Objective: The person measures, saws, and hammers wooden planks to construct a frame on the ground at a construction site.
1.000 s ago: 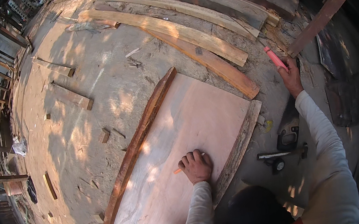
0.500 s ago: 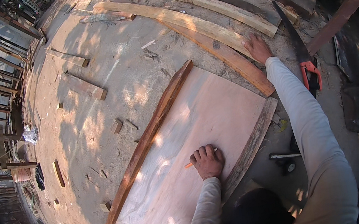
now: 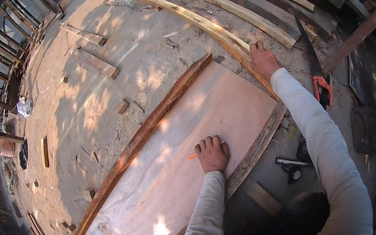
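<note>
My left hand (image 3: 213, 154) rests on a large pinkish plywood sheet (image 3: 224, 97), its fingers curled round an orange pencil (image 3: 192, 155) whose end pokes out on the left. Off the sheet's far right corner, my right hand (image 3: 264, 60) grips the near end of a long pale wooden batten (image 3: 198, 21). That batten runs away to the far left, close along a reddish-brown board (image 3: 237, 54) which it partly covers. Reddish timber (image 3: 138, 144) lines the sheet's left edge, and a rough-edged strip (image 3: 256, 148) lies along its right edge.
Beyond my right arm lies a handsaw (image 3: 321, 83) with a red-and-black handle. Long planks (image 3: 241, 19) are laid out at the far right. Black-and-silver tools (image 3: 293, 167) and a short wood block (image 3: 264, 198) sit near me. Offcuts (image 3: 100, 65) dot the ground at left.
My right hand has taken hold of the batten's end and turned it narrower to view, shifting it left over the reddish board. My left hand stays on the sheet with the pencil. The view has shifted.
</note>
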### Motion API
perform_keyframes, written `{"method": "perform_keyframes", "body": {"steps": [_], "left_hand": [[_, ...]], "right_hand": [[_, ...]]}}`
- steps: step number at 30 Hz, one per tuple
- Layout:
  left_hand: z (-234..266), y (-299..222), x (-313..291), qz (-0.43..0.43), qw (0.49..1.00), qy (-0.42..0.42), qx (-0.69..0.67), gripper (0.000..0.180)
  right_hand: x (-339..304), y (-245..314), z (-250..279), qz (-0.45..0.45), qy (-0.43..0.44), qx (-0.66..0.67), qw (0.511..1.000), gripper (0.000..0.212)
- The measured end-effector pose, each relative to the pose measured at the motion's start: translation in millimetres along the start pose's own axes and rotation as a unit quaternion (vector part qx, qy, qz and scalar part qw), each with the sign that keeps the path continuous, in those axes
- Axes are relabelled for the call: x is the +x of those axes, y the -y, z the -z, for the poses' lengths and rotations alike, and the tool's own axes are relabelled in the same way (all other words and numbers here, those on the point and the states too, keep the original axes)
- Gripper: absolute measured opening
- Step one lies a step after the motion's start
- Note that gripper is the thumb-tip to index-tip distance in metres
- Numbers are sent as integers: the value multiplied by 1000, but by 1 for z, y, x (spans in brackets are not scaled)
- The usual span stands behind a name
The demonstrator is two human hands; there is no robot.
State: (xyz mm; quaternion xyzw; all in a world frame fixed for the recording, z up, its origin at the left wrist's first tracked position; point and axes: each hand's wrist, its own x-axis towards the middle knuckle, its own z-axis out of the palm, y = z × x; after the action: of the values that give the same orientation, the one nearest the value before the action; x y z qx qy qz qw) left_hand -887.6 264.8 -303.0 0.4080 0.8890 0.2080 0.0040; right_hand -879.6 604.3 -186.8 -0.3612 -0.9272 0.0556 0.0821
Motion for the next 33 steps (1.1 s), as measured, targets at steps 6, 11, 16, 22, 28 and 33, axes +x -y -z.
{"method": "perform_keyframes", "body": {"steps": [6, 11, 16, 22, 28, 33], "left_hand": [[0, 1, -3, -6, 1000, -8, -9, 22], [30, 38, 47, -5, 978, 193, -79, 35], [103, 63, 66, -30, 945, 275, -177, 50], [140, 49, 27, 161, 799, 299, -495, 69], [123, 54, 4, 251, 736, 279, -564, 53], [121, 59, -2, 292, 732, 235, -569, 33]], "right_hand": [[-57, 10, 19, 0, 36, -30, 999, 43], [-149, 28, 39, -77, 185, 559, 804, 36], [-263, 40, 11, -106, 187, 599, 771, 40], [-367, 78, 29, -35, 166, 370, 914, 56], [-423, 124, 42, 80, 122, 172, 974, 72], [-430, 127, 48, 149, 147, 188, 960, 83]]}}
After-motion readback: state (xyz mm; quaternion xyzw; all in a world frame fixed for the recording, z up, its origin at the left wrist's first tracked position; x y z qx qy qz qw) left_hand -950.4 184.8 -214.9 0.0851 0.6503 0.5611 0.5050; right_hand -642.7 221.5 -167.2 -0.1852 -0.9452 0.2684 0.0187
